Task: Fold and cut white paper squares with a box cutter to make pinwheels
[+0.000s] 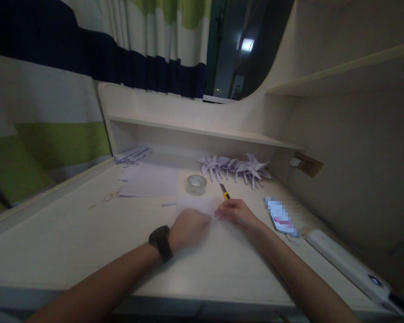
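Observation:
Both my hands rest on a pale sheet of paper (202, 204) lying flat on the white desk (70, 233). My left hand (188, 226), with a black watch at the wrist, is curled over the sheet's near edge and is smeared by motion. My right hand (235, 211) has its fingers pressed together on the sheet's right side. A yellow utility knife (225, 192) lies just beyond my right hand. A roll of clear tape (196, 185) stands a little further back.
Several folded paper pinwheels (237, 168) lie at the back under a shelf (202, 130). Loose sheets (151, 179) and paper strips (133, 154) sit back left. A phone (281, 216) and a white power strip (343, 260) lie at the right. Striped curtains hang behind.

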### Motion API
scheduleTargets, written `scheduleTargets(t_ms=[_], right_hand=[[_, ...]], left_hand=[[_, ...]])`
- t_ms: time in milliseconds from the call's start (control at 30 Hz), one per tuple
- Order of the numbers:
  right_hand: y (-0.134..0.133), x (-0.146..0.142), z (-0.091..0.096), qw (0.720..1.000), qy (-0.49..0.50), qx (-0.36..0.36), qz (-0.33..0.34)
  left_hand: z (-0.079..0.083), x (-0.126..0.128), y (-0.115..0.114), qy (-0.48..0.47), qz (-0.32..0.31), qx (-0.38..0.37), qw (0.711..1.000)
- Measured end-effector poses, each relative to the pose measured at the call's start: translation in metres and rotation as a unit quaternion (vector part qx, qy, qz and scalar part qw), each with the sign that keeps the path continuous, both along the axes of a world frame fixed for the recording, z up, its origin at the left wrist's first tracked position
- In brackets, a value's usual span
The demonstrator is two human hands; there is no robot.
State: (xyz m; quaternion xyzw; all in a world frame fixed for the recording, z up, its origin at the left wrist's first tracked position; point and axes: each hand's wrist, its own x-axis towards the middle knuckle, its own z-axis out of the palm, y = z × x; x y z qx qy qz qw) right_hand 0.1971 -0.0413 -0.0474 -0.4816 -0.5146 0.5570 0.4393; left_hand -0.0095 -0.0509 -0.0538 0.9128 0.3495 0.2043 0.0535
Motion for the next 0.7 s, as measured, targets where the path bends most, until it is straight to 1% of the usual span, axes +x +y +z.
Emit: scheduleTargets(t_ms=[67,133,167,233,267,300,333,367,433,500,600,700], right_hand=[[0.0,-0.002,0.0,1.0,-0.023,0.011,0.004],[-0.001,-0.004,0.0,0.998,-0.048,0.038,-0.007],[-0.001,-0.004,0.0,0.996,-0.064,0.058,-0.016],[0.0,-0.006,-0.001,0.99,-0.095,0.101,-0.032],[0.0,-0.006,-0.002,0.986,-0.112,0.119,-0.035],[0.0,-0.006,-0.003,0.981,-0.133,0.136,-0.036],[0.0,-0.006,-0.005,0.975,-0.159,0.153,-0.034],[0.0,-0.006,-0.006,0.966,-0.188,0.173,-0.032],[-0.003,-0.007,-0.007,0.943,-0.25,0.219,-0.026],[-0.008,-0.009,-0.004,0.919,-0.298,0.259,-0.01],[-0.017,-0.011,0.004,0.893,-0.343,0.288,0.053],[-0.022,-0.011,0.013,0.878,-0.369,0.283,0.112]], left_hand=[[-0.002,0.001,0.006,-0.061,0.03,-0.071,0.995],[-0.005,0.001,0.012,-0.135,0.043,-0.17,0.975],[-0.006,0.001,0.015,-0.176,0.043,-0.228,0.957],[-0.007,0.001,0.016,-0.258,0.039,-0.34,0.904],[-0.007,0.002,0.016,-0.292,0.034,-0.382,0.876],[-0.007,0.002,0.016,-0.318,0.027,-0.408,0.855],[-0.006,0.002,0.015,-0.336,0.02,-0.421,0.842],[-0.005,0.002,0.015,-0.345,0.014,-0.424,0.837],[-0.003,0.001,0.014,-0.355,0.012,-0.42,0.835],[-0.001,0.001,0.015,-0.366,0.024,-0.416,0.832],[0.003,0.0,0.015,-0.376,0.066,-0.398,0.834],[0.009,0.0,0.015,-0.386,0.116,-0.393,0.826]])
